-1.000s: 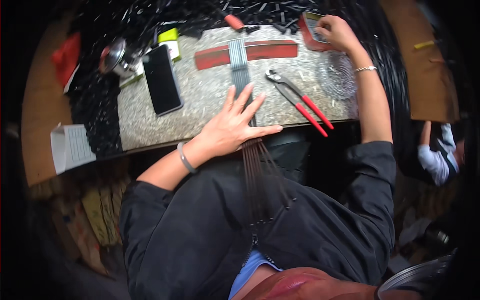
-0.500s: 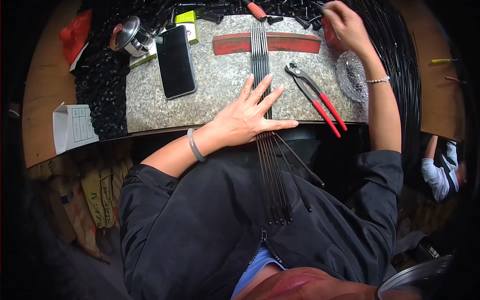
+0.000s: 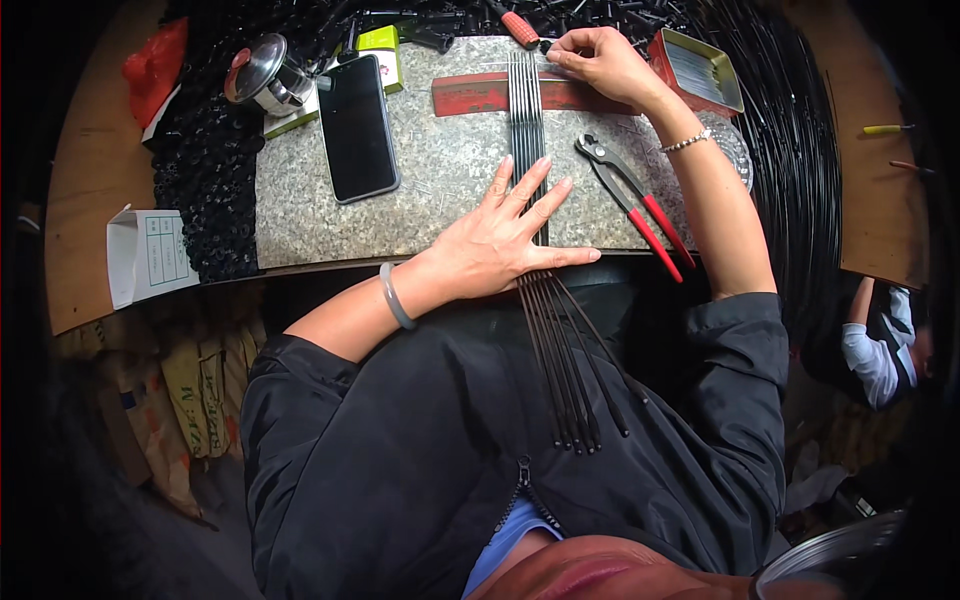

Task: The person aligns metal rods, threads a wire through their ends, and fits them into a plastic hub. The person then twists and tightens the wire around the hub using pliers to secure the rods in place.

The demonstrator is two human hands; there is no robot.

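My left hand (image 3: pixel 490 240) lies flat with its fingers spread, pressing a row of thin dark rods (image 3: pixel 526 130) against the stone-patterned board (image 3: pixel 300 220). The rods' far ends rest across a red metal bar (image 3: pixel 470 94); their near ends, with small rounded tips, fan out past the board's edge over my lap. My right hand (image 3: pixel 612 70) is above the bar's right part, thumb and forefinger pinched together close to the rods' far ends. Whatever is in that pinch is too small to make out. Red-handled pincers (image 3: pixel 635 205) lie right of the rods.
A red tin (image 3: pixel 697 72) of thin metal pieces and a glass dish (image 3: pixel 738 160) stand at right. A phone (image 3: pixel 357 130), a metal pot (image 3: pixel 270 75) and a white box (image 3: pixel 150 258) are at left. Black parts (image 3: pixel 200 190) and long black rods (image 3: pixel 800 150) surround the board.
My right hand has moved left from over the red tin to near the rods' far ends, uncovering the tin. My left hand stays pressed on the rods.
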